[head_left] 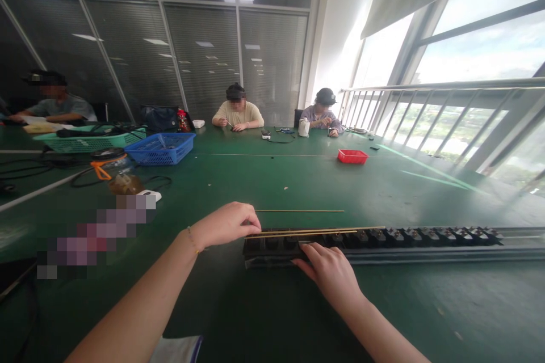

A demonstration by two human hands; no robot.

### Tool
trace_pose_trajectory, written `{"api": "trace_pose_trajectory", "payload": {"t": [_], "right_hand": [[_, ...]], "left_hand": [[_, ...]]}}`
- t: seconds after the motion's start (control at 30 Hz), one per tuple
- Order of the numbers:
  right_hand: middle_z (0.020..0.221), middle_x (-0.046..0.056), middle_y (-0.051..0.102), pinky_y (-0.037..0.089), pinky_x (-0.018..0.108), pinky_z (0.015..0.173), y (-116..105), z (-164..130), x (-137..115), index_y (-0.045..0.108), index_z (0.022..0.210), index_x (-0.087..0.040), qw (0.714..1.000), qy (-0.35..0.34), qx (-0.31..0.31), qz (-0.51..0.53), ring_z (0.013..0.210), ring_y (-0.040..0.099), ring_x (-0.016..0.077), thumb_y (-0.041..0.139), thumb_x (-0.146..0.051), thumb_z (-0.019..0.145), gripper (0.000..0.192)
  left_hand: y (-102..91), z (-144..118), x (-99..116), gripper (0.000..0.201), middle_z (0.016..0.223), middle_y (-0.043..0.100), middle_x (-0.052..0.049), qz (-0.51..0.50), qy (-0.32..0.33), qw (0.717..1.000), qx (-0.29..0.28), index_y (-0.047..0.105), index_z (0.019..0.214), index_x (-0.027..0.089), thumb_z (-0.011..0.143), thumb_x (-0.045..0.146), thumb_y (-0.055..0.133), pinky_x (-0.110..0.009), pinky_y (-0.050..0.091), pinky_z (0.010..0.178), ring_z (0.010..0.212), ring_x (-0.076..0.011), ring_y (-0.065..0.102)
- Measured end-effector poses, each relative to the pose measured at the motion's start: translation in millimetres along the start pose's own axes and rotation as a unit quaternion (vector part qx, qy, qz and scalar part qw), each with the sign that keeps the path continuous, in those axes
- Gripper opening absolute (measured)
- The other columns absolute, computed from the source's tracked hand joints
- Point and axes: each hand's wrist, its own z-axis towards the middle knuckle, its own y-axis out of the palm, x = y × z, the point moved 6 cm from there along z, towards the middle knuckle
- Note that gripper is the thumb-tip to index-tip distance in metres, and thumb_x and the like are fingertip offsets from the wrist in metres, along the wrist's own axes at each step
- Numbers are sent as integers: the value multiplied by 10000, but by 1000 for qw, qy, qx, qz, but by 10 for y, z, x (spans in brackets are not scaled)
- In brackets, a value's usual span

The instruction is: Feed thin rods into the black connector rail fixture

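Nearest to us, our two forearms run up from the bottom edge and converge on one end of a long black strip (374,241) that lies crosswise on the green table (264,306). Its long axis runs left to right, so nearly all of its length stretches away to the right of both hands, toward the window side. Our right hand (330,269) rests flat on the near edge of the strip, fingers spread and pressing down rather than gripping. Our left hand (225,224) sits at the strip's left end, fingers curled and pinched on the ends of the thin brass rods (306,232) that lie along the strip's top; how many rods it holds we cannot quite tell, as they blur together. The rods run parallel to the strip, also pointing right. So the left hand is nearer the end, the right a little further in.

Just beyond, apart from the strip, one loose rod (300,211) lies parallel to it. Further off stand a blue basket (162,148) and a small red tray (352,156). At the far edge, other people sit working.
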Motion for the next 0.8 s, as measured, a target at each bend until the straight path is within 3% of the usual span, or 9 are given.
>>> {"api": "trace_pose_trajectory", "payload": {"t": [0.27, 0.5, 0.67, 0.8], "right_hand": [[689, -12, 593, 279, 250, 545, 13, 0, 12, 569, 844, -191, 1000, 5, -7, 9, 585, 544, 117, 480, -358, 831, 190], [693, -13, 595, 284, 253, 546, 23, -11, 17, 566, 858, -195, 1000, 0, 5, 8, 583, 546, 117, 483, -364, 829, 191], [695, -5, 597, 288, 248, 544, 19, -16, 14, 570, 853, -187, 1000, -5, 8, 9, 587, 551, 112, 456, -367, 843, 214], [692, -7, 595, 292, 248, 545, 17, -14, 14, 569, 853, -186, 1000, -4, 6, 12, 589, 553, 112, 456, -370, 843, 217]], "left_hand": [[7, 13, 28, 241, 818, 623, -20, 7, 0, 1000, 12, 679, 783, 214, 795, 332, 469, -229, 389, 695, 775, -148, 555], [-83, 25, -32, 259, 832, 628, -8, 43, -8, 996, 80, 652, 796, 206, 826, 302, 414, -222, 383, 691, 761, -131, 553], [-210, 4, -374, 244, 859, 622, 2, 72, -55, 987, 134, 641, 795, 225, 815, 313, 414, -225, 376, 674, 766, -136, 550], [-112, -7, -796, 218, 825, 621, 4, 76, -109, 985, 113, 654, 776, 236, 776, 331, 458, -228, 373, 639, 745, -146, 552]]}}
